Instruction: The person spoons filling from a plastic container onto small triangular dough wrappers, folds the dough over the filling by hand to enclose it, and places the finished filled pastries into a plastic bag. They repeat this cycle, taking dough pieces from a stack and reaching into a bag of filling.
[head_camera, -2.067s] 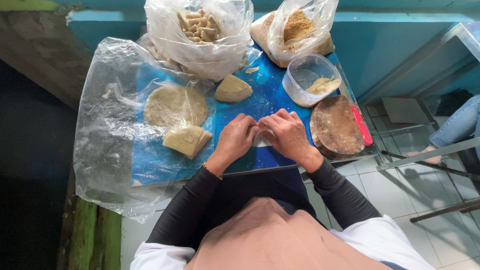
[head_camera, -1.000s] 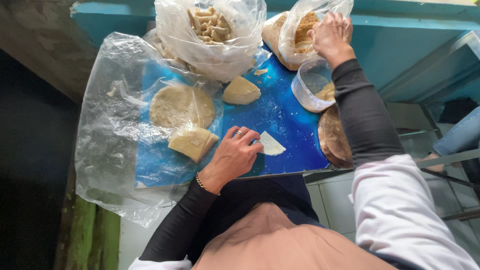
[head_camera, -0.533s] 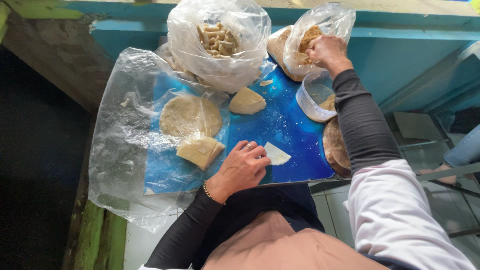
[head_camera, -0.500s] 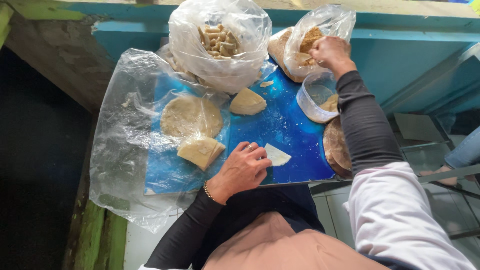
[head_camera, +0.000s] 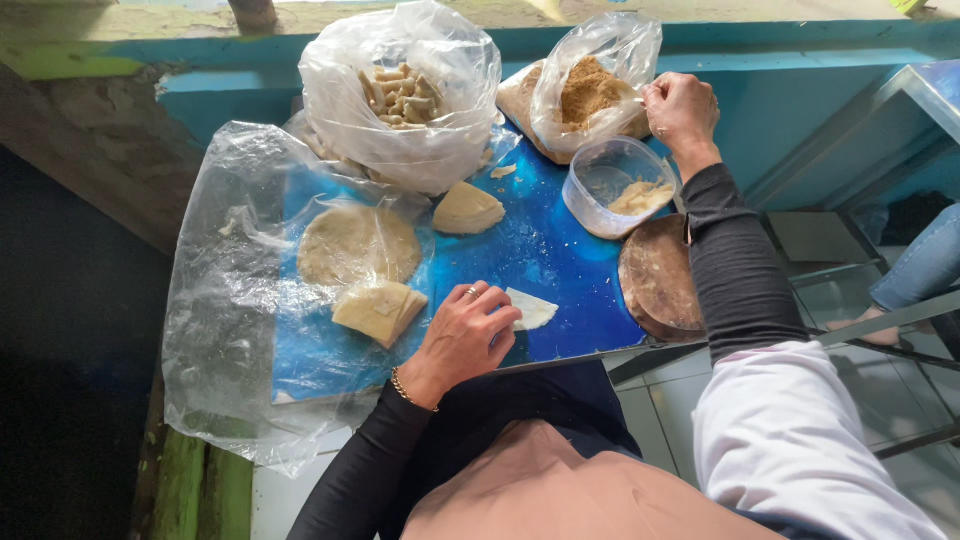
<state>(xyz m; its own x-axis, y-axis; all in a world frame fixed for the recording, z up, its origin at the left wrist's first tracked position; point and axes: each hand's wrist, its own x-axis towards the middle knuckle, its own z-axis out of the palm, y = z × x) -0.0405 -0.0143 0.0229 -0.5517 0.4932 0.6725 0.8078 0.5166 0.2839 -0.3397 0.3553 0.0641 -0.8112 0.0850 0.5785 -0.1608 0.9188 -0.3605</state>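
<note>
Left hand (head_camera: 462, 338) is resting on the blue counter (head_camera: 560, 260), fingers bent and loose, fingertips pressing down on a small white wrapper piece (head_camera: 530, 309) near the front edge. It is not gripping anything. Right hand (head_camera: 682, 108) is reaching up to the bag of brown crumbs (head_camera: 590, 85). Its fingers are closed in a pinch at the bag's edge, but I cannot tell if it is holding crumbs. A clear tub (head_camera: 618, 185) is sitting just below that bag, and a round wooden board (head_camera: 660, 278) is lying near it. To do this well, I think the wrapper should be kept flat and still, and only a small pinch of crumbs should be taken.
</note>
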